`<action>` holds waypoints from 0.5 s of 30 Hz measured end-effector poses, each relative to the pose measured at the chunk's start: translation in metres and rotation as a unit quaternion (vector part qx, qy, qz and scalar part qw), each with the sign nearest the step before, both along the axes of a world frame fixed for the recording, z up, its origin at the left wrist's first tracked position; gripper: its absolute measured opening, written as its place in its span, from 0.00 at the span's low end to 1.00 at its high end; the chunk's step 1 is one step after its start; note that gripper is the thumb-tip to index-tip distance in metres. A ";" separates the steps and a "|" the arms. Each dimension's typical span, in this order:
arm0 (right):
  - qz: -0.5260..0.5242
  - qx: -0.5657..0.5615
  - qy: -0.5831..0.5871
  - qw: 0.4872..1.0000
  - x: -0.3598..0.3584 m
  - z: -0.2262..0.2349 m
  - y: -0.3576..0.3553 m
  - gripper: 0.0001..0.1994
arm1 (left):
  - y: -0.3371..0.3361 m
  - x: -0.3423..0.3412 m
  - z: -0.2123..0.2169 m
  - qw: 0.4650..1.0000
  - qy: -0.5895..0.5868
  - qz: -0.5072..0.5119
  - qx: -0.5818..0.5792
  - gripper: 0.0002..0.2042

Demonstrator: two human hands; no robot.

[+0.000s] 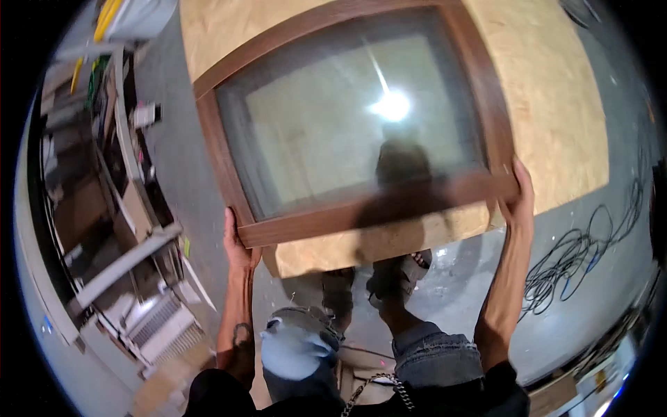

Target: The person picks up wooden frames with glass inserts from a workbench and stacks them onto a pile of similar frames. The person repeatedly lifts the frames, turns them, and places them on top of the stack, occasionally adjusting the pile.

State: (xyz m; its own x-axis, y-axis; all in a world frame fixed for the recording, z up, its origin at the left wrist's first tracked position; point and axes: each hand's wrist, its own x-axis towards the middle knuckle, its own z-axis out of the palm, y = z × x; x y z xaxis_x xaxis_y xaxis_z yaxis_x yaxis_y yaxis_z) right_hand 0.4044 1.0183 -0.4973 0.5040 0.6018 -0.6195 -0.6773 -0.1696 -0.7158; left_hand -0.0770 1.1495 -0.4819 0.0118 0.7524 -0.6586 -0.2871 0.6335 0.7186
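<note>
Your left hand (237, 244) and right hand (520, 198) grip the near corners of the window (354, 125), a heavy, rigid, breakable pane lying on the board's (556, 90) near edge.

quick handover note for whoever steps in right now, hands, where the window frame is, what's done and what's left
Left hand: gripping the near left corner of the brown glazed window frame.
Right hand: gripping its near right corner.
The frame lies over the chipboard panel, its near edge at the hands.
Done: frame is over the panel, grip on both corners.
Left: let go of it; whether it rests fully flat cannot be told.
Mind the black cables on the floor to the right.
</note>
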 end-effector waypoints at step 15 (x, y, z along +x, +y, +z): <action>0.064 -0.193 -0.004 0.979 -0.106 -0.032 -0.304 0.39 | -0.072 -0.169 0.001 0.958 0.109 -0.181 -0.196 0.44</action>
State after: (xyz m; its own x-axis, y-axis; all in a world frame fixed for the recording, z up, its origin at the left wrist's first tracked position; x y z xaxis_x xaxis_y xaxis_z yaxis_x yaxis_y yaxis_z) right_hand 0.2987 0.7140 -0.5295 0.4458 0.3827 -0.8092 -0.6269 -0.5118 -0.5874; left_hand -0.2465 1.0777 -0.4809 0.0547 0.4205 -0.9056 0.1321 0.8960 0.4240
